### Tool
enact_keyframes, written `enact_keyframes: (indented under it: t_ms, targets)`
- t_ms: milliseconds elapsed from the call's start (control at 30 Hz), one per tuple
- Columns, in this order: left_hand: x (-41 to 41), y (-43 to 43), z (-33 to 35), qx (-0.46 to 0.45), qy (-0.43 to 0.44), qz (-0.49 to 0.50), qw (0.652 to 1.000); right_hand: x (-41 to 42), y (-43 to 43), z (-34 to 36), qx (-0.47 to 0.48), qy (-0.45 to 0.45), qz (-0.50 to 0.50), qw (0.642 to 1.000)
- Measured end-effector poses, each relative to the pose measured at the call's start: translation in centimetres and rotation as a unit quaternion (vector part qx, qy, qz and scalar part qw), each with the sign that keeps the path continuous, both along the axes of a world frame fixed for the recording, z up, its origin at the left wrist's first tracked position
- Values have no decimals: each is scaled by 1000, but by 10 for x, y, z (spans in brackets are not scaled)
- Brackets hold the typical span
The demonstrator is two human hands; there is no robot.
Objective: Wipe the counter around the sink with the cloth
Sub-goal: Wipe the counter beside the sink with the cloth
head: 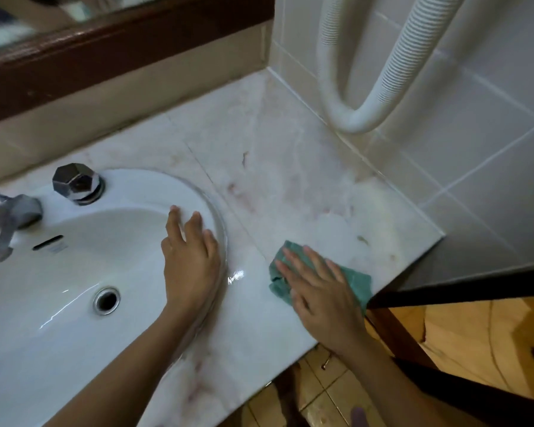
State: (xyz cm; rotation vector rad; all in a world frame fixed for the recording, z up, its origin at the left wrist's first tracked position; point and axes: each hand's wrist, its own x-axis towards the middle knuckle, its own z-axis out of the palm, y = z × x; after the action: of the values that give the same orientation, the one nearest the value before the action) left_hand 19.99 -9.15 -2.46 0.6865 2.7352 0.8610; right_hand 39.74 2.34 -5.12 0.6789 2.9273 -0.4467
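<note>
A white oval sink (74,266) is set into a pale marble counter (290,167). My left hand (190,257) rests flat on the sink's right rim, fingers apart and holding nothing. To the right of the sink, near the counter's front edge, lies a green cloth (356,280). My right hand (318,291) presses flat on top of it, fingers spread, covering its middle. The counter beyond the cloth looks wet and smeared.
A chrome tap knob (76,183) and spout (3,223) stand at the sink's back left. A white ribbed hose (379,81) loops down the tiled right wall (475,134). A dark wooden mirror frame (121,53) runs along the back. The counter ends at right above a tiled floor (318,392).
</note>
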Motion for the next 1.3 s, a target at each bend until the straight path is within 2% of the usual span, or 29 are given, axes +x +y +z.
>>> enact_keyframes:
  t_ms: [133, 300, 433, 500, 600, 667, 733, 867, 967, 1067, 1200, 1300]
  targets:
    - [1, 3, -2, -8, 5, 13, 1000, -42, 74, -2, 40, -16, -132, 990]
    - [0, 4, -8, -13, 20, 20, 1000, -140, 135, -8, 41, -13, -156, 987]
    - [-1, 4, -9, -12, 24, 22, 999, -146, 51, -11, 41, 13, -123, 991]
    - [-1, 4, -7, -8, 23, 24, 999, -103, -19, -6, 9, 43, -71, 997]
    - [-1, 3, -6, -8, 33, 16, 999, -29, -72, 0, -27, 20, 13, 999]
    - [-2, 2, -6, -6, 28, 23, 999, -5, -51, -1, -13, 23, -3, 1000]
    - [-1, 2, -6, 1, 17, 31, 999, -5, -10, -3, 8, 15, -66, 998]
    - [-3, 1, -8, 16, 17, 38, 999, -57, 77, -6, 41, -8, -189, 981]
    - [-6, -2, -12, 29, 22, 43, 998, -99, 93, -5, 42, -6, -207, 977]
    - [-2, -7, -7, 70, 19, 84, 994, -107, 51, -5, 40, 3, -153, 987]
    - [24, -32, 8, 144, 1, 125, 982, -63, -49, -4, 36, 33, 4, 999]
    - [57, -72, 10, 100, 5, 149, 984, -24, -75, -3, 2, 11, 70, 997]
